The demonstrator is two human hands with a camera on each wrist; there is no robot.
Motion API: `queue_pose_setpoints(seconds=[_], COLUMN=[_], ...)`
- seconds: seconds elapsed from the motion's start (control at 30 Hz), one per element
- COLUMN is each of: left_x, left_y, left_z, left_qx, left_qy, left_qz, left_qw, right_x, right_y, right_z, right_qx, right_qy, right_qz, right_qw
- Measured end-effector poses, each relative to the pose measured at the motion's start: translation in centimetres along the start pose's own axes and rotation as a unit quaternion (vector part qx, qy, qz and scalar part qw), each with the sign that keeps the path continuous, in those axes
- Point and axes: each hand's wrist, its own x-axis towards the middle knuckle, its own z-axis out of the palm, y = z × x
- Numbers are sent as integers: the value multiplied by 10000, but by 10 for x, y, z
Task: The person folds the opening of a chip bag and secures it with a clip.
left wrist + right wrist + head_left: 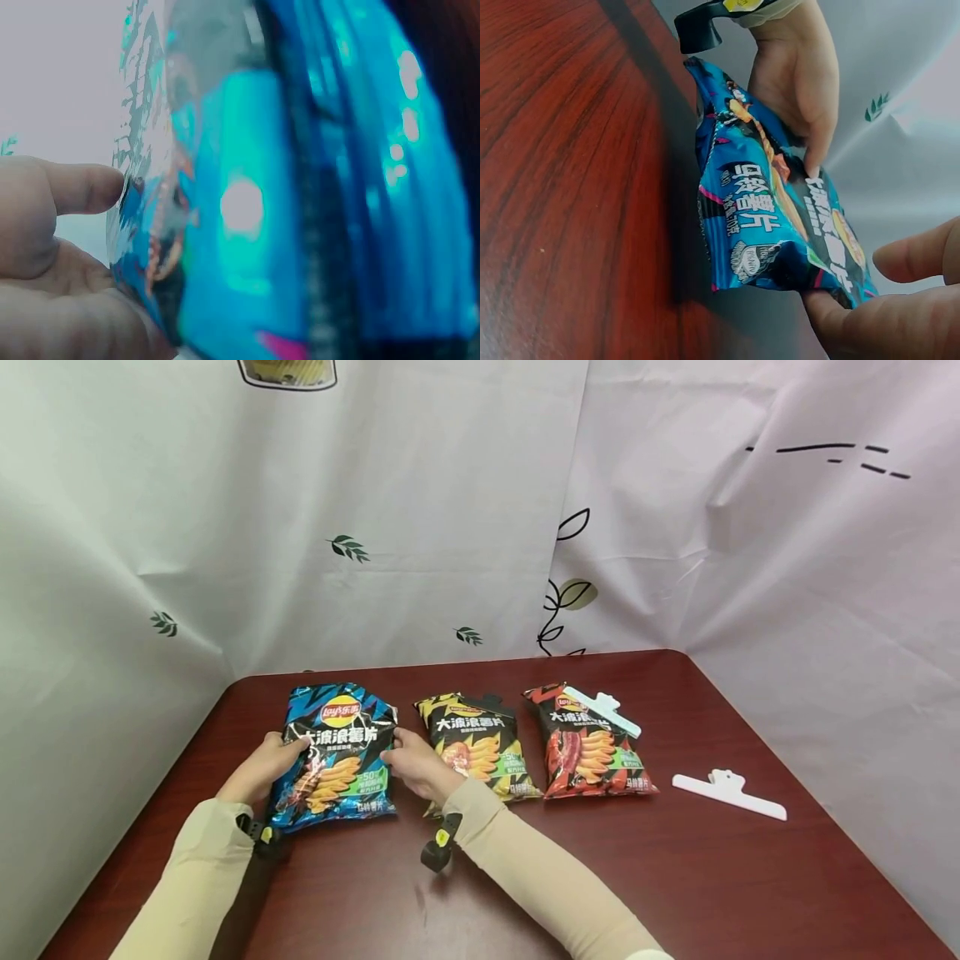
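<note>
A blue potato chip bag [341, 714] is held between two hands at the left of the table, tilted up off the wood in the right wrist view. My left hand [262, 768] grips its left side, thumb on the printed front and fingers behind. At the right edge of the bag, my right hand [423, 768] holds on with its fingertips. The shiny blue side of the bag [240, 180] fills much of the left wrist view. Beside the right hand lies a yellow chip bag [480, 752] with a black clip [491, 704] near its top, partly covered by that hand.
Further right lies a red chip bag [592, 760] with a white clip [603, 710] across its upper corner. A loose white clip [727, 789] rests on the dark red table [600, 868] near the right edge. Pale curtains [450, 527] hang behind and at the sides.
</note>
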Motion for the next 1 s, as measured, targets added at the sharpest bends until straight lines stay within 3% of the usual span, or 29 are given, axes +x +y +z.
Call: queue_pose_setpoints(seconds=[0.5,0.73,1.0], left_x=[-17,-27,-38], left_y=[23,38,57], left_z=[2,5,14], left_qx=[-108,-220,-291], left_qy=[321,315,313], left_qz=[578,981,1164], left_qw=[9978,9944,9923], right_x=[-8,-15,-25], right_y=[-16,-29,-40], right_z=[-13,-24,-46], right_qx=[-86,-57,-577], right_qy=[-17,-73,130], right_qz=[-409,-456,-481], right_qw=[9991,9989,9971])
